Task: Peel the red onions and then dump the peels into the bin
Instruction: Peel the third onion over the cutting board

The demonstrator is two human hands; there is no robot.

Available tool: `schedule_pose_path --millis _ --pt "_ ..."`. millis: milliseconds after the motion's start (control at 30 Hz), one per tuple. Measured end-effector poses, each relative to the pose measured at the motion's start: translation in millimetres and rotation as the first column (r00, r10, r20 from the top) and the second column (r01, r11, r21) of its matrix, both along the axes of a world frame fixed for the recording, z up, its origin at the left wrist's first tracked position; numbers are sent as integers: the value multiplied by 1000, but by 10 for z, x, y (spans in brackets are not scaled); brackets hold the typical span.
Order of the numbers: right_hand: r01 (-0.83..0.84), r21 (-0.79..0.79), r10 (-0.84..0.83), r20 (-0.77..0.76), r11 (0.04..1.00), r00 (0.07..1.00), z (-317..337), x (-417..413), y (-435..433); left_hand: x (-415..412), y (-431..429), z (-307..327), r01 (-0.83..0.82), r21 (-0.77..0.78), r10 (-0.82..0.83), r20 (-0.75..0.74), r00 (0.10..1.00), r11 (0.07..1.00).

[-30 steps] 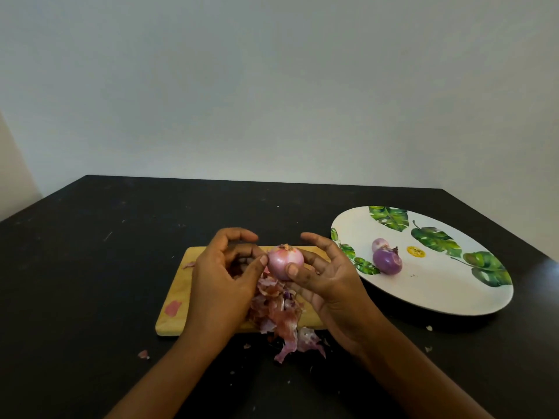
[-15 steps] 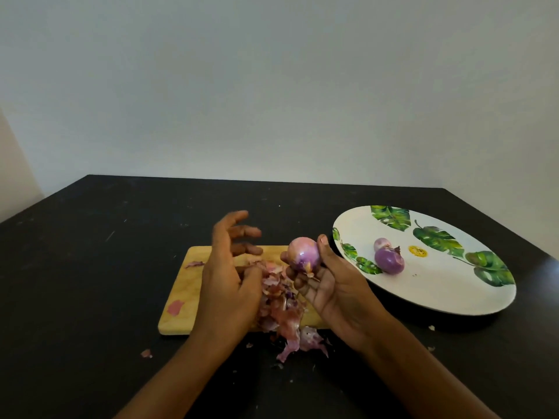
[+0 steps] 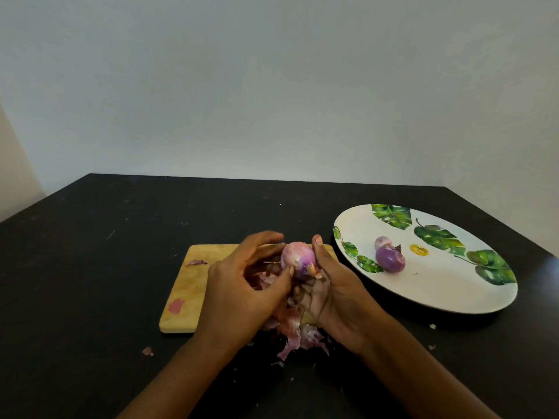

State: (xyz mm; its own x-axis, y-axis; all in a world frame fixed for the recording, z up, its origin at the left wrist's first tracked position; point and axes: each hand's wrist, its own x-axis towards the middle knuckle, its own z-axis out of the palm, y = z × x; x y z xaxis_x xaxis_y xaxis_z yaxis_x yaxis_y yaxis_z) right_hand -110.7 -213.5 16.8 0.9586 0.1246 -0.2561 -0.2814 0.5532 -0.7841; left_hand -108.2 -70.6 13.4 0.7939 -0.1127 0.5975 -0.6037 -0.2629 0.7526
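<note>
Black table (image 3: 90, 267), onion (image 3: 298, 259) in right grip (image 3: 335, 293), left grip (image 3: 242, 285) pinching it

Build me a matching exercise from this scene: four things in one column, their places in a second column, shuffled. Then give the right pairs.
Things
1. pinkish onion
2. dark purple onion
3. peel pile
4. cutting board

Places
a. on the leaf-patterned plate
b. flat on the black table, partly under the hands
c. between the left hand and the right hand
d. at the board's near edge, spilling onto the table

Pairs: 1-c, 2-a, 3-d, 4-b
</note>
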Motion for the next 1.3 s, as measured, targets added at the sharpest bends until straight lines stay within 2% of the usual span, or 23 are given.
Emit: schedule_pose_path --millis 133,233,367,467,633,700,800,900,1167,1300 --pt "6 -11 -6 -9 1000 1000 15 -14 14 0 -5 -31 -61 97 46 153 987 993" --pt "2 16 -2 0 1000 1000 -5 -20 35 17 -3 -75 -109 137 78 213 974 985" --pt "-9 11 9 21 1000 1000 -45 -36 49 36 1 -106 -176 192 131 224 966 966" --pt "-7 -30 8 31 1000 999 -58 -22 63 45 40 -71 -227 157 183 256 949 961" --pt "34 51 -33 -12 998 999 -40 -13 54 27 38 -25 -115 43 104 206 973 992" --pt "53 63 -49 -55 997 997 -47 -7 41 23 33 -25 -66 89 47 207 977 994" --pt "65 -27 -67 -78 998 995 -73 6 25 29 39 -32 -84 212 31 241 970 974" --pt "47 -66 -52 -85 997 995 -81 4 35 33 32 -47 -124 207 68 261 963 970" --pt "22 -1 -22 -52 1000 998 -116 24 15 42 37 -56 -104 178 59 243 968 979" --pt "36 9 -35 -39 999 999 -95 11 26 37 24 -66 -148 210 82 291 953 966"
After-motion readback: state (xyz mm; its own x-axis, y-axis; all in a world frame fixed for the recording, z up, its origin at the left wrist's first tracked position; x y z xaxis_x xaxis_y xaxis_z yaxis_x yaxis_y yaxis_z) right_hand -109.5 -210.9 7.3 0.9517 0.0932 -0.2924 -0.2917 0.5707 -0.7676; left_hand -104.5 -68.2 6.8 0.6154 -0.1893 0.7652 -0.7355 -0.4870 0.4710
